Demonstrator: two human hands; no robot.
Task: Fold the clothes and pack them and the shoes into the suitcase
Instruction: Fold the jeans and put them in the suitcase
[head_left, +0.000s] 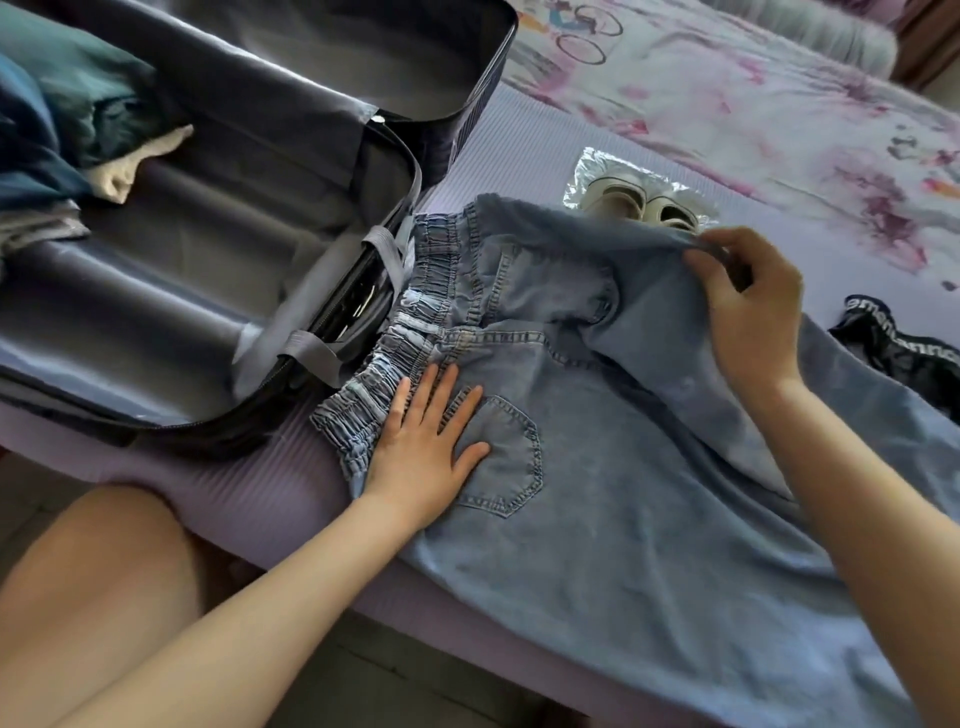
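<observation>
Light blue jeans (613, 467) with an elastic waistband lie spread on the lilac mat, waistband toward the suitcase. My left hand (421, 447) rests flat, fingers apart, on the jeans beside a back pocket. My right hand (748, 306) pinches the far half of the jeans and holds it lifted over the near half. The open dark suitcase (218, 291) lies at the left with teal and white clothes (72, 114) in its far left corner. A pair of white shoes (639, 205) in a clear plastic bag sits beyond the jeans.
A black garment with white lettering (904, 353) lies at the right edge of the mat. A floral bedsheet (753, 93) covers the bed beyond. My bare knee (93, 597) is at the lower left, by the bed's near edge.
</observation>
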